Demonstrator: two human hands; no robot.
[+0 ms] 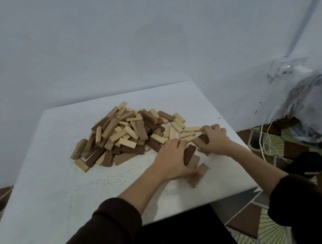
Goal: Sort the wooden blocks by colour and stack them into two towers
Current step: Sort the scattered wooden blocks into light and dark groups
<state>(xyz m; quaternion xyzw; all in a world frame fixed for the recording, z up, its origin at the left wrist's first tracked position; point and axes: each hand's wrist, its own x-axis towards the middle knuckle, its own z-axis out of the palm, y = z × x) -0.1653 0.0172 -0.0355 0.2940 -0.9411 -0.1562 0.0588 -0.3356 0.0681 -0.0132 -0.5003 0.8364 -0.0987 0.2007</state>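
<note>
Mixed pile (124,135) of pale & dark brown oblong wooden blocks, centre of white tabletop (63,197). At 4 o'clock from it, left hand (171,159) grips a dark row (190,156), approx. three blocks, blurred. Right hand (214,141) fingers (208,128) curl round a brown block (202,138) beside it.

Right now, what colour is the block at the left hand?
The block is dark brown, head view.

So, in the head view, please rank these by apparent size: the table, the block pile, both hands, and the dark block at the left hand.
1. table
2. pile, farther away yet clearly larger than either hand
3. left hand and right hand: look alike, not ranked
4. dark block
</note>
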